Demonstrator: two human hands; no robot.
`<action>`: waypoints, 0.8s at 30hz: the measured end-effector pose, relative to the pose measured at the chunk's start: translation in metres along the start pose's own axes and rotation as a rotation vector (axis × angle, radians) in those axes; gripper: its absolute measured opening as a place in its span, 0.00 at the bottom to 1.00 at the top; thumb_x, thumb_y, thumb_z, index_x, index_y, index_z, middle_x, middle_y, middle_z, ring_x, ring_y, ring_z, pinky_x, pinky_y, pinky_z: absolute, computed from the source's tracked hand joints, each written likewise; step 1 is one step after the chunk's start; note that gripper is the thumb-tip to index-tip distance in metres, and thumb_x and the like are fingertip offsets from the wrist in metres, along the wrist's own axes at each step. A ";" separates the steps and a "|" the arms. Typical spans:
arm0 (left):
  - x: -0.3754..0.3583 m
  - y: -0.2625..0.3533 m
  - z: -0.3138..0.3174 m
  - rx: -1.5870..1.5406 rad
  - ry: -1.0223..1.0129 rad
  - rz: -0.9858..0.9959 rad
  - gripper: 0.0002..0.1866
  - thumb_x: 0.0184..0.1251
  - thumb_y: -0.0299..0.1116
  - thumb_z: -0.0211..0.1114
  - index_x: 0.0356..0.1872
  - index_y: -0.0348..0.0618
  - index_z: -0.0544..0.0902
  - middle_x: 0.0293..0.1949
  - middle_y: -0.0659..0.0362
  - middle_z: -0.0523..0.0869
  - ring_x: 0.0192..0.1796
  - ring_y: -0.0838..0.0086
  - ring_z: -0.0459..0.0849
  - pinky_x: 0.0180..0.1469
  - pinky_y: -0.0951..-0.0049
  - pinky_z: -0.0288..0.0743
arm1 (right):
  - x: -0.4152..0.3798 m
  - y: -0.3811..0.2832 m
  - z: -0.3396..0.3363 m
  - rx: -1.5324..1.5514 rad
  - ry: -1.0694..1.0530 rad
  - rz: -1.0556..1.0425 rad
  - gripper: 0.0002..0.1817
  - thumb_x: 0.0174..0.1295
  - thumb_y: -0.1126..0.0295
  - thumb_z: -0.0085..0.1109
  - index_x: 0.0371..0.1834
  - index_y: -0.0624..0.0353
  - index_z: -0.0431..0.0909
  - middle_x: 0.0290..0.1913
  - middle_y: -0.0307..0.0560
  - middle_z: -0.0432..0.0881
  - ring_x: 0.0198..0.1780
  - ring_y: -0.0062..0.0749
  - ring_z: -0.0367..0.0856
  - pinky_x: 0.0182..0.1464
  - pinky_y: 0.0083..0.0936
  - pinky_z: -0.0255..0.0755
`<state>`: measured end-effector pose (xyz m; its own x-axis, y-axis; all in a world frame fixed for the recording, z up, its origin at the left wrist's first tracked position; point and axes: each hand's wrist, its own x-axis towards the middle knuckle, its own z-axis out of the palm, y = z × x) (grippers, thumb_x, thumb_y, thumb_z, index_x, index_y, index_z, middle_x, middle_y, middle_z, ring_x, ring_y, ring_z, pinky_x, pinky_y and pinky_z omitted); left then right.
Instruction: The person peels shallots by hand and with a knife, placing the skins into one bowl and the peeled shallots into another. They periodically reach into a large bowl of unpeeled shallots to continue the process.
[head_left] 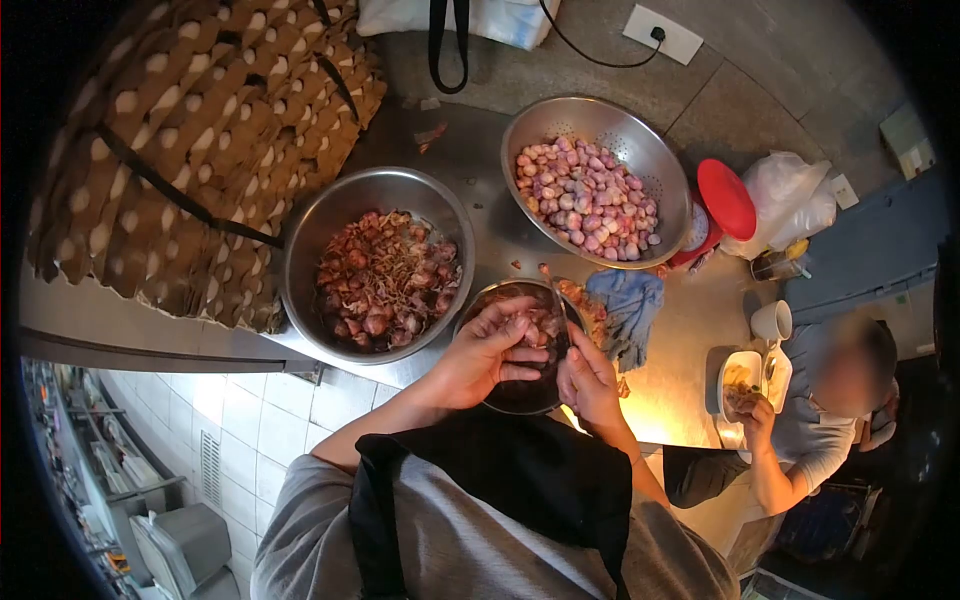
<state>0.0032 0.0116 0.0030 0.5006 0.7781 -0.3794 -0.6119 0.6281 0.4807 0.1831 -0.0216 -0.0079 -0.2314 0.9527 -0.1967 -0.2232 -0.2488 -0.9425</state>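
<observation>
Fingers of left hand (480, 355) pinching a shallot (527, 330), right hand (590, 385) gripping a knife (556, 300), no readable writing

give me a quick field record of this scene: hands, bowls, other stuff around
left hand: over the small bowl, fingers curled on a shallot
right hand: beside the small bowl's rim, seems to hold a knife, grip unclear
small bowl: steel, under both hands
large bowl: steel, holds shallots and peels
colander: steel, tilted, holds peeled shallots
blue cloth: right of small bowl
egg trays: stacked, strapped, far left
other person: seated right, hand at a plate
</observation>
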 end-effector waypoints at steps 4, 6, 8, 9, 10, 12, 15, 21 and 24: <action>-0.002 -0.001 -0.003 0.023 0.036 0.084 0.11 0.63 0.31 0.55 0.46 0.46 0.71 0.39 0.57 0.79 0.42 0.68 0.80 0.44 0.72 0.78 | -0.002 0.000 -0.003 -0.006 0.042 -0.029 0.23 0.66 0.68 0.40 0.65 0.56 0.55 0.18 0.32 0.61 0.16 0.14 0.58 0.18 0.11 0.54; 0.001 -0.005 -0.015 0.078 -0.009 0.132 0.11 0.62 0.29 0.56 0.46 0.46 0.72 0.39 0.57 0.79 0.42 0.69 0.80 0.45 0.72 0.77 | -0.004 0.002 -0.003 -0.057 -0.004 -0.030 0.23 0.66 0.69 0.41 0.65 0.55 0.54 0.18 0.32 0.60 0.16 0.14 0.58 0.18 0.11 0.54; 0.003 -0.007 -0.021 0.124 -0.030 0.166 0.11 0.61 0.28 0.57 0.46 0.45 0.73 0.40 0.58 0.79 0.42 0.71 0.80 0.46 0.72 0.77 | -0.005 0.004 -0.004 -0.076 -0.053 -0.032 0.24 0.66 0.69 0.41 0.65 0.55 0.54 0.18 0.32 0.60 0.16 0.14 0.58 0.18 0.11 0.55; 0.001 -0.005 -0.018 0.142 -0.030 0.175 0.11 0.61 0.27 0.57 0.45 0.45 0.74 0.40 0.59 0.79 0.42 0.71 0.80 0.46 0.72 0.76 | -0.005 0.006 -0.005 -0.069 -0.078 -0.033 0.24 0.66 0.69 0.41 0.65 0.55 0.54 0.18 0.32 0.60 0.17 0.14 0.58 0.19 0.11 0.55; -0.001 -0.004 -0.015 0.160 -0.030 0.184 0.11 0.60 0.26 0.58 0.44 0.44 0.74 0.40 0.59 0.79 0.43 0.72 0.79 0.46 0.72 0.76 | -0.005 0.007 -0.006 -0.063 -0.102 -0.034 0.24 0.66 0.69 0.41 0.65 0.55 0.54 0.18 0.31 0.60 0.17 0.14 0.58 0.19 0.11 0.55; -0.002 -0.004 -0.012 0.164 -0.016 0.186 0.11 0.59 0.26 0.58 0.44 0.44 0.75 0.41 0.60 0.79 0.43 0.74 0.78 0.47 0.73 0.75 | -0.005 0.007 -0.005 -0.038 -0.143 -0.018 0.24 0.66 0.70 0.41 0.65 0.55 0.53 0.19 0.31 0.60 0.17 0.14 0.57 0.19 0.11 0.55; -0.003 -0.005 -0.007 0.187 0.007 0.235 0.13 0.57 0.25 0.61 0.45 0.40 0.76 0.39 0.61 0.79 0.42 0.78 0.77 0.46 0.77 0.73 | -0.008 0.002 0.004 -0.040 -0.184 -0.045 0.24 0.66 0.70 0.40 0.66 0.56 0.53 0.19 0.31 0.60 0.17 0.13 0.57 0.20 0.10 0.54; 0.000 -0.010 -0.007 0.270 0.010 0.308 0.13 0.57 0.22 0.61 0.44 0.42 0.75 0.36 0.63 0.77 0.40 0.81 0.75 0.44 0.79 0.72 | -0.008 -0.002 0.009 -0.457 -0.124 -0.203 0.22 0.64 0.70 0.43 0.62 0.61 0.59 0.40 0.42 0.73 0.27 0.18 0.69 0.34 0.14 0.66; 0.000 -0.010 -0.009 0.290 0.013 0.323 0.12 0.57 0.22 0.60 0.42 0.43 0.72 0.36 0.63 0.76 0.39 0.82 0.74 0.44 0.78 0.72 | -0.008 -0.003 0.007 -0.623 -0.091 -0.261 0.21 0.64 0.69 0.43 0.61 0.61 0.61 0.44 0.46 0.73 0.29 0.21 0.72 0.36 0.15 0.68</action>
<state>0.0041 0.0052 -0.0094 0.3021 0.9357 -0.1821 -0.5379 0.3250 0.7779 0.1794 -0.0294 -0.0020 -0.3293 0.9426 0.0556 0.2983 0.1597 -0.9410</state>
